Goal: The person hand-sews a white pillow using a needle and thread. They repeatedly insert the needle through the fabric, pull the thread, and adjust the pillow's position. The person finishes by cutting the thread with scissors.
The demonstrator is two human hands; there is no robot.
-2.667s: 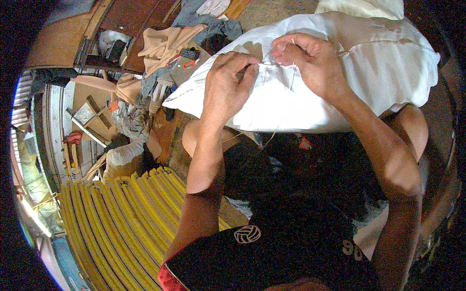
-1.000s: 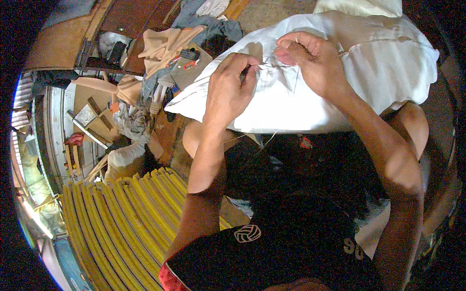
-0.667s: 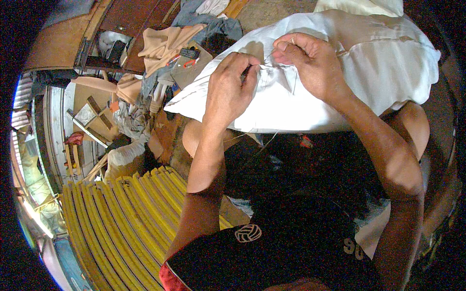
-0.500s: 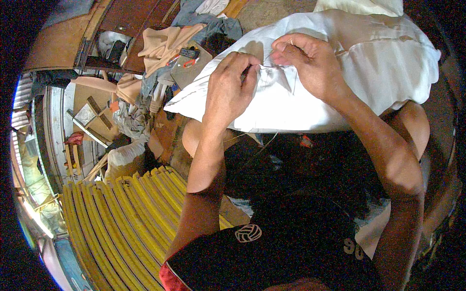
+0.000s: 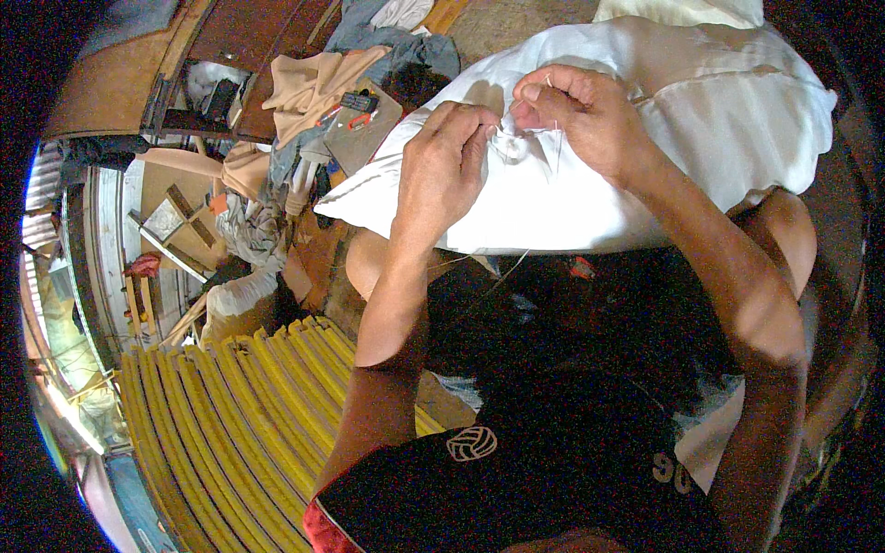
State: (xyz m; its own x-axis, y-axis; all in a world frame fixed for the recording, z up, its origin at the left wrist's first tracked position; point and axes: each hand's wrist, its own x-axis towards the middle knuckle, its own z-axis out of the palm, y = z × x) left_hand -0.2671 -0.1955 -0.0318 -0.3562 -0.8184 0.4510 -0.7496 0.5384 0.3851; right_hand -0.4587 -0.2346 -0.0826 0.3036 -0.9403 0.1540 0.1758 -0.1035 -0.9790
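A large stuffed white pillow lies across my bent knees. My left hand is closed in a pinch on the cloth near the pillow's middle, where the fabric puckers. Just to the right, my right hand is closed too, its thumb and fingertips almost touching the left fingertips. A thin white thread hangs from the right fingers over the puckered cloth, and a short pale end shows above the index finger. Whether a needle is among those fingers is too small to make out.
Yellow ribbed slats spread at my lower left. A board with a dark remote-like object and an orange-handled tool lies left of the pillow. Beige cloth, a white sack and wooden pieces crowd the left side. Another white cloth item is beyond the pillow.
Both hands have drawn slightly closer together, the left shifting a little right. The cloth between the fingertips is more bunched, and the thread by the right hand shows more clearly.
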